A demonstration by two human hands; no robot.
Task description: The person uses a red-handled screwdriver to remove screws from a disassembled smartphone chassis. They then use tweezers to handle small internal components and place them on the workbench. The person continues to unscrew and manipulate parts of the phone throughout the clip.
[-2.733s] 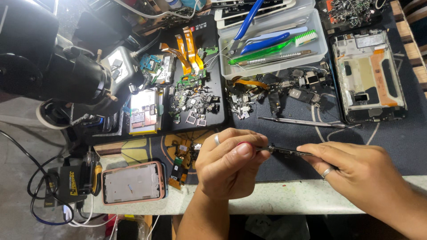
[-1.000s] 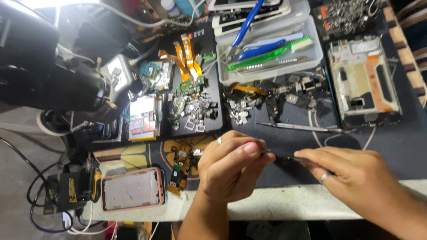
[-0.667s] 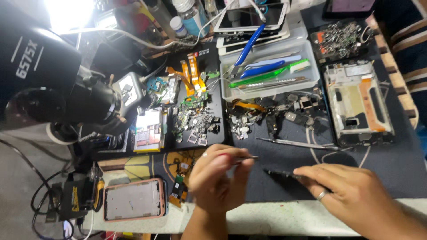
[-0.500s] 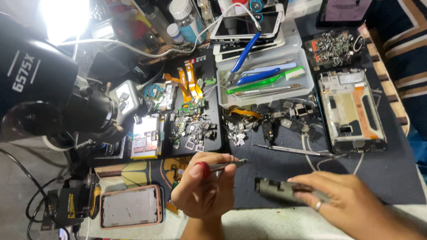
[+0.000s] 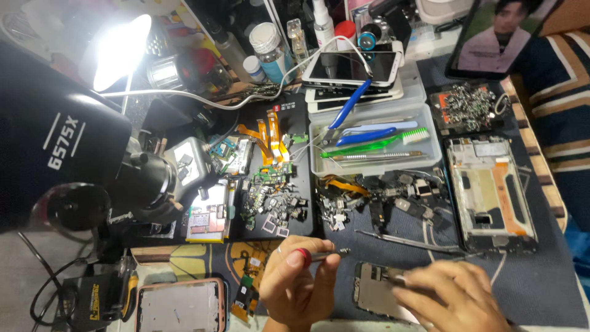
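My left hand (image 5: 298,284) is closed around a small screwdriver (image 5: 330,253) with a red ring, its tip pointing right above the dark mat. My right hand (image 5: 452,298) rests on a small phone board (image 5: 375,289) lying flat on the mat at the near edge, fingers pressing its right side. The two hands are a little apart, the screwdriver tip just above the board's left end.
A black microscope (image 5: 67,160) fills the left, under a bright lamp (image 5: 120,52). Loose phone parts (image 5: 270,200) and a tool tray (image 5: 375,138) lie behind the hands. A phone frame (image 5: 488,193) sits right; a pink-edged phone frame (image 5: 178,307) near left. Long tweezers (image 5: 409,241) lie mid-mat.
The view tilted up toward the bench back. My hands drew apart; the right hand set down on the phone board while the left kept the screwdriver.
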